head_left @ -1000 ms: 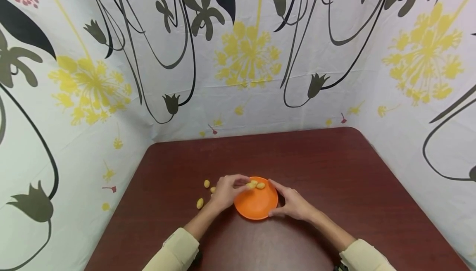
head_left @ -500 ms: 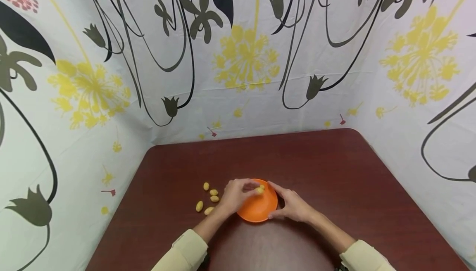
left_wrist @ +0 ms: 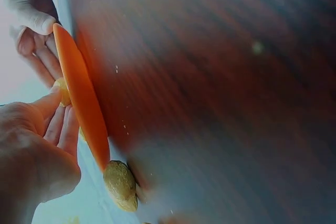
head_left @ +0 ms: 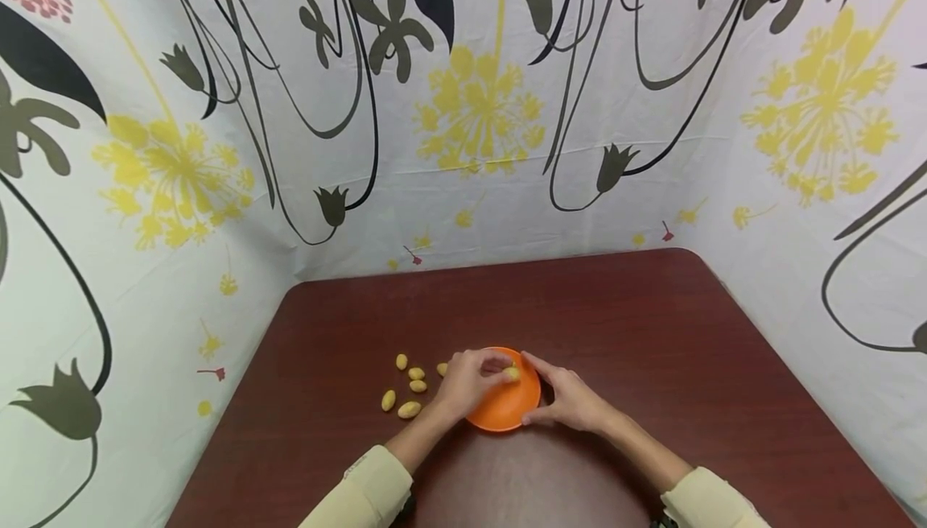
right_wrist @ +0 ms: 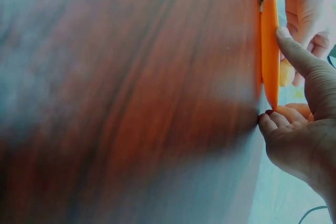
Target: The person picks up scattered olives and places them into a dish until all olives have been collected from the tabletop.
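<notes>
An orange plate [head_left: 503, 414] sits on the table. My right hand [head_left: 568, 398] holds its right edge, the thumb at the near rim in the head view and fingers along the far side. Over the plate, my left hand [head_left: 467, 385] pinches a small yellow oval fruit [head_left: 512, 373] between thumb and fingers; the left wrist view shows the same yellow fruit [left_wrist: 64, 93] at the thumb tip. Fingers cover the far left of the plate, so other fruits there are mostly hidden. Beside the plate, another fruit [left_wrist: 120, 184] lies on the table.
Several loose yellow fruits, among them a near one [head_left: 409, 410] and a far one [head_left: 401, 361], lie left of the plate. The dark red table [head_left: 615, 311] has rounded far corners. A flower-printed cloth [head_left: 478, 214] hangs behind and along both sides.
My left hand has moved right across the plate, and fruits on the table behind it have come into sight. The yellow fruits on the plate are now mostly behind its fingers. My right hand stays put.
</notes>
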`<state>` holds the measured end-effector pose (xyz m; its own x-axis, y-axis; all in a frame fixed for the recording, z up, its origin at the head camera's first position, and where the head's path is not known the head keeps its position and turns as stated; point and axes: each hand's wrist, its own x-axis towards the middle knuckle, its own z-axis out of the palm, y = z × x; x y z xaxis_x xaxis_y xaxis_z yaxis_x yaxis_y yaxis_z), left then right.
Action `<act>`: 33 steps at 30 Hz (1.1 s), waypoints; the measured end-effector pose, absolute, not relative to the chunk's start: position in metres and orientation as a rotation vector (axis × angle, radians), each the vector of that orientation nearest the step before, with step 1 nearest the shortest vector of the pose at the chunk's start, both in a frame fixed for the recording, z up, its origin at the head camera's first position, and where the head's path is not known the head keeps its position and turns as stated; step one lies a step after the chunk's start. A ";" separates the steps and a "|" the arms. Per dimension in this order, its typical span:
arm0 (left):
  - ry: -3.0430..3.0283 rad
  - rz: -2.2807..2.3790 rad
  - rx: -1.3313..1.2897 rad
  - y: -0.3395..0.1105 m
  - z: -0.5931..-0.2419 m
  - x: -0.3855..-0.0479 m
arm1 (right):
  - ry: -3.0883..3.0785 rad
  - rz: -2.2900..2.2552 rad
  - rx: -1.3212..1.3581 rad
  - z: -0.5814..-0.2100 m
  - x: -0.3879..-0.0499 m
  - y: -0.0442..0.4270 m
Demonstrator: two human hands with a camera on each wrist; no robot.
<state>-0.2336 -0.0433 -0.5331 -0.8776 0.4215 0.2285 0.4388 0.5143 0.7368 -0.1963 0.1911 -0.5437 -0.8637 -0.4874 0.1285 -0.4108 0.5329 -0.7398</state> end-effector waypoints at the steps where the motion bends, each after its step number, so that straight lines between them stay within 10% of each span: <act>1: -2.715 -1.325 -0.770 -0.043 -0.533 -0.234 | 2.666 -1.251 -0.783 -0.544 -0.196 0.191; 33: -2.733 -1.259 -0.692 -0.034 -0.539 -0.230 | 2.675 -1.257 -0.806 -0.546 -0.198 0.191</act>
<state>-0.2299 -0.0344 -0.5386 -0.8982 0.3746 0.2301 0.4183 0.5672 0.7094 -0.1981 0.1910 -0.5460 -0.8589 -0.4904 0.1477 -0.4267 0.5257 -0.7359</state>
